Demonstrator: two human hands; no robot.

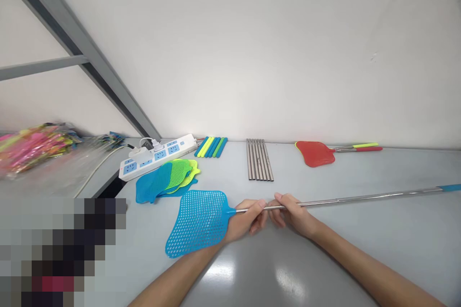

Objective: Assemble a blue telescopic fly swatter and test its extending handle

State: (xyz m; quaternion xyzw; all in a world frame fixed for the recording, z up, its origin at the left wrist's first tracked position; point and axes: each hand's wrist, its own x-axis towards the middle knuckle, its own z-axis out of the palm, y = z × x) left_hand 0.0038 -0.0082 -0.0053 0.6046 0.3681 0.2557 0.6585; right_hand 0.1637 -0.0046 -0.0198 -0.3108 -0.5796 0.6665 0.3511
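A blue fly swatter (201, 223) with an extended metal rod lies across both hands, its perforated head to the left and a blue grip (451, 187) at the right edge. My left hand (248, 220) is closed round the rod just beside the head. Close by on the right, my right hand (293, 213) also grips the rod, thumb on top. Behind the left hand lie loose swatter heads (169, 180) in blue, green and yellow, overlapping. Several metal rods (260, 159) sit side by side beyond the hands.
A white power strip (158, 156) with plugs stands at the back left. Coloured grips (211, 147) lie by the wall. Red and yellow swatters (316, 153) rest at the back right. Plastic-wrapped items (39, 148) are beyond the metal frame (90, 57).
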